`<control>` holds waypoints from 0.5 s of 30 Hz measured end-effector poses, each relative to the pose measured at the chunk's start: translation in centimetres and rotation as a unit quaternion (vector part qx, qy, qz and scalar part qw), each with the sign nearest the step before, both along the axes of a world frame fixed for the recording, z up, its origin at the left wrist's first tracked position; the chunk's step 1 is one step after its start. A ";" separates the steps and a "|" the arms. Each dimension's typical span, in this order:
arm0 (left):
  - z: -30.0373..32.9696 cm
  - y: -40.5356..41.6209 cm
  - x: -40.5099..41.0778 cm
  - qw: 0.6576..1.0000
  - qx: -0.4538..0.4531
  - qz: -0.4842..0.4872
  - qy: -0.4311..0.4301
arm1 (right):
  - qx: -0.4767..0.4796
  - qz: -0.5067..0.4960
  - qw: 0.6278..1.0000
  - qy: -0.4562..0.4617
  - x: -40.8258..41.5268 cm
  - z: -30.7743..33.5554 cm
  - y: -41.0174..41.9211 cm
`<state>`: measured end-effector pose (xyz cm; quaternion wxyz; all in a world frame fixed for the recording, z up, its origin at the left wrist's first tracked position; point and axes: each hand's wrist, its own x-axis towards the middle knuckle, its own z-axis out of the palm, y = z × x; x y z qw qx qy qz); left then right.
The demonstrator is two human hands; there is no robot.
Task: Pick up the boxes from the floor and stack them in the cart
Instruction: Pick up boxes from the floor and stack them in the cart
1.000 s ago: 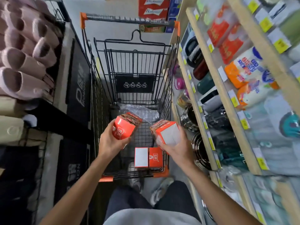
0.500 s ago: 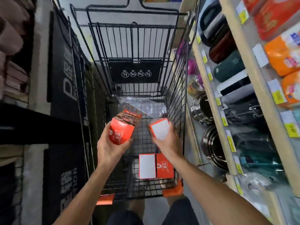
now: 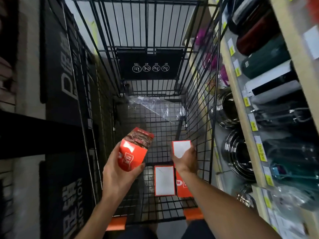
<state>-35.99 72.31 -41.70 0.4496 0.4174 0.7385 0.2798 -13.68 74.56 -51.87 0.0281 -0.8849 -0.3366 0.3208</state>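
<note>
Orange boxes clasped, left hand [image 3: 119, 171] tilted box [image 3: 133, 150], right hand [image 3: 187, 161] white-faced box [image 3: 181, 148].

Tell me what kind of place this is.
Most likely a shop aisle: a wire shopping cart stands beside wooden shelves with yellow price tags and stacked steel pots.

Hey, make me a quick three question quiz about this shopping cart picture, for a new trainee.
1. True or false: both hands hold a box.
2. Which hand's box shows a white face? A left, B right.
3. Fill in: the box already in the cart lies near its ___ end.

Key:
1. True. The left hand grips an orange box; the right hand grips a white-faced box.
2. B.
3. Near: the resting box lies at the person's end of the cart.
</note>
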 end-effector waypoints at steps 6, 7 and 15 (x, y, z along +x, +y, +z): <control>-0.6 0.2 -0.1 1.000 -0.019 -0.022 0.011 | -0.038 -0.023 0.998 0.050 -0.1 0.2 0.3; -0.8 0.3 -0.1 0.999 -0.023 -0.025 0.015 | -0.048 -0.031 0.996 0.065 0.0 0.4 0.5; -2.3 2.6 2.0 0.998 -0.052 -0.027 0.038 | 0.001 0.028 0.989 0.144 1.0 4.5 0.7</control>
